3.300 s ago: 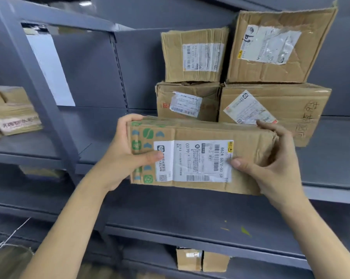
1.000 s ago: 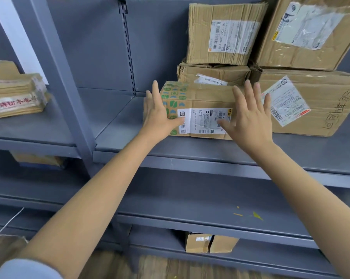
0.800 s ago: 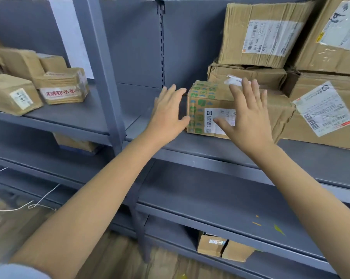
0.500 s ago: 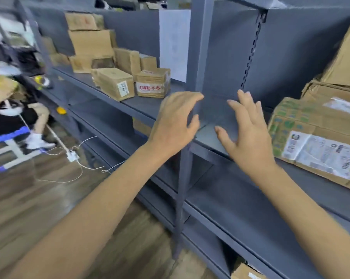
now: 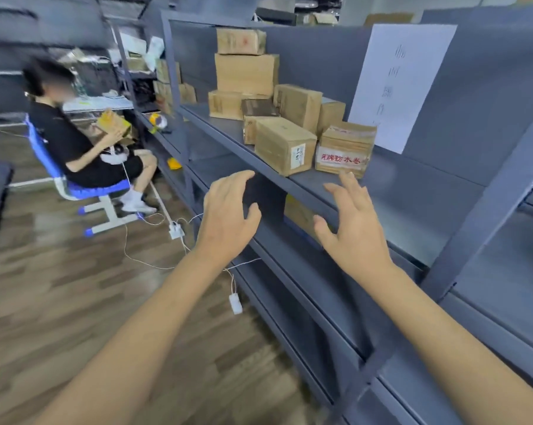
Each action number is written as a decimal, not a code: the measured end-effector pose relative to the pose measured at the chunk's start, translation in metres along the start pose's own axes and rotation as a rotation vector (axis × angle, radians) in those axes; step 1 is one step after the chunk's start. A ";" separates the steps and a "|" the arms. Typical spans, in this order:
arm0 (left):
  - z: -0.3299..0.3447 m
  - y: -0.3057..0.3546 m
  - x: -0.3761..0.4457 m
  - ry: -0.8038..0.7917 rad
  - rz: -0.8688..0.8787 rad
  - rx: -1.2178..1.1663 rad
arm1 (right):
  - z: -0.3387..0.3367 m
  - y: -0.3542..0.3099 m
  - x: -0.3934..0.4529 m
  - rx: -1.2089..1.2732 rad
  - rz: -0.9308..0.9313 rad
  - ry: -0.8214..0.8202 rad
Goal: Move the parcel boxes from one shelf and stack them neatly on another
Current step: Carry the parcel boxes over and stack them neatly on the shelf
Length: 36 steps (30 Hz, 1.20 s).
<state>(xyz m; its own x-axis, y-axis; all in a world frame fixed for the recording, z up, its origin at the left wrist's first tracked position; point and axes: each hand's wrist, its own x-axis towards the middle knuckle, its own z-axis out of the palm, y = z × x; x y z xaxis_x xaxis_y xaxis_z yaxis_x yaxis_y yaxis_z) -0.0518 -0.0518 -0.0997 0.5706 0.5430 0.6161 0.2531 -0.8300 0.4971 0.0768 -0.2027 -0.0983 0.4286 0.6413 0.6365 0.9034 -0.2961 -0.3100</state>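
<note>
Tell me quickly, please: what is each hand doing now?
Left hand: open, holding nothing.
Right hand: open, holding nothing, fingers spread.

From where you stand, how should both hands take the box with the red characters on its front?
Grip the box with red characters by its two short side faces, coming from the front shelf edge. Its right side is free; its left nearly touches the labelled box, so the left hand must slide in, right hand opposite.

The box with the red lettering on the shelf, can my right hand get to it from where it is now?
Probably yes. The right hand is open and empty just below the box with the red lettering, which sits at the shelf front with nothing between them.
</note>
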 end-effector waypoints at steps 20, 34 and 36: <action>0.011 -0.179 0.200 0.031 0.010 0.083 | 0.074 0.048 0.279 -0.116 0.188 0.161; 0.050 -0.274 0.475 0.088 0.044 0.018 | 0.120 0.085 0.467 -0.460 0.115 -0.076; 0.057 -0.294 0.503 0.075 -0.005 -0.029 | 0.128 0.088 0.476 -0.494 0.129 -0.112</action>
<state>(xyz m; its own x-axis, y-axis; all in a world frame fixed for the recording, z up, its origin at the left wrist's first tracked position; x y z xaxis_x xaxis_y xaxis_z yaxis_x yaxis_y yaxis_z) 0.2050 0.4581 0.0294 0.5088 0.5561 0.6572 0.2322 -0.8237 0.5173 0.3594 0.1670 0.0876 0.5573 0.6416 0.5271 0.7522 -0.6589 0.0067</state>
